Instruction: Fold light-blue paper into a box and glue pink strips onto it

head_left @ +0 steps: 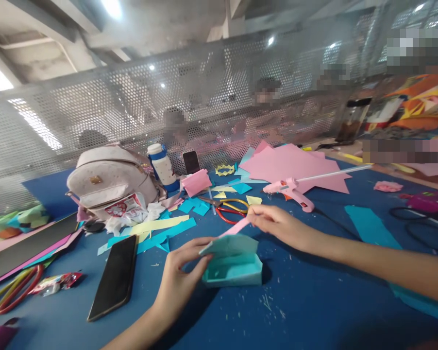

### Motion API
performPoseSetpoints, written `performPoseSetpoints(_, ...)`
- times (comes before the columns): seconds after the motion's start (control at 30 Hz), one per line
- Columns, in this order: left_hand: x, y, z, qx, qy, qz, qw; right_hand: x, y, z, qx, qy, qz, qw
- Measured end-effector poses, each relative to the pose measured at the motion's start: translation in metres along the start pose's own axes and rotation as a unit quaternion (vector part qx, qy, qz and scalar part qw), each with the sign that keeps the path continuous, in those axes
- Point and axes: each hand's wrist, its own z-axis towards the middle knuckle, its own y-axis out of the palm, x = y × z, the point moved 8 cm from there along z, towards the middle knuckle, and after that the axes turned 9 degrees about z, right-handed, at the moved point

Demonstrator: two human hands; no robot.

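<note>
A small teal paper box (237,276) stands on the blue table with its lid flap tilted up. My left hand (184,265) grips the box at its left side, thumb and fingers closed on the flap. Behind the lid runs a narrow pink paper strip (235,227). The strip's upper right end is pinched in my right hand (266,219); its lower end passes out of sight behind the flap. Just beyond my right hand lie scissors (231,211) with red and yellow handles. A pink glue gun (290,190) rests a little farther right.
A black phone (115,277) lies left of my left hand. Farther back are a pale backpack (108,177), a bottle (162,167) and pink paper sheets (292,163). Teal and yellow scraps (168,226) are scattered about. The glue gun's cord (337,224) trails right, near a teal strip (370,226).
</note>
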Motion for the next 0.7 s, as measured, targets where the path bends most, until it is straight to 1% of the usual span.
performPoseSetpoints(0.07,-0.009,-0.003,0.002,0.021,-0.056,-0.019,0.998,0.001,-0.017,0.006,0.026,-0.009,-0.129,0.991)
performPoseSetpoints(0.13,-0.015,-0.001,0.004,0.018,-0.091,-0.035,0.995,0.002,-0.026,0.009,0.025,-0.01,-0.194,0.981)
performPoseSetpoints(0.17,-0.017,0.001,0.006,0.01,-0.101,-0.045,0.994,-0.002,-0.029,0.01,0.022,-0.025,-0.203,0.979)
performPoseSetpoints(0.23,-0.02,0.008,0.007,-0.007,-0.125,-0.07,0.99,-0.012,-0.027,0.009,0.013,-0.066,-0.17,0.983)
performPoseSetpoints(0.3,-0.022,0.015,0.007,-0.025,-0.147,-0.092,0.985,-0.018,-0.019,0.009,-0.012,-0.077,-0.095,0.992)
performPoseSetpoints(0.37,-0.027,0.024,0.004,-0.047,-0.173,-0.117,0.977,-0.012,-0.007,0.009,-0.039,-0.041,-0.031,0.998)
performPoseSetpoints(0.43,-0.032,0.034,0.0,-0.079,-0.198,-0.139,0.967,-0.002,0.005,0.01,-0.06,-0.001,-0.01,0.998)
performPoseSetpoints(0.47,-0.034,0.036,-0.002,-0.093,-0.2,-0.132,0.966,0.003,0.01,0.011,-0.072,0.014,-0.008,0.997)
performPoseSetpoints(0.53,-0.036,0.034,-0.002,-0.102,-0.176,-0.073,0.976,0.011,0.021,0.011,-0.095,0.032,-0.005,0.995)
performPoseSetpoints(0.63,-0.036,0.023,0.004,-0.082,-0.119,0.038,0.989,0.016,0.029,0.012,-0.11,0.034,-0.006,0.993)
performPoseSetpoints(0.7,-0.038,0.018,0.008,-0.076,-0.103,0.074,0.989,0.016,0.033,0.012,-0.113,0.026,-0.024,0.993)
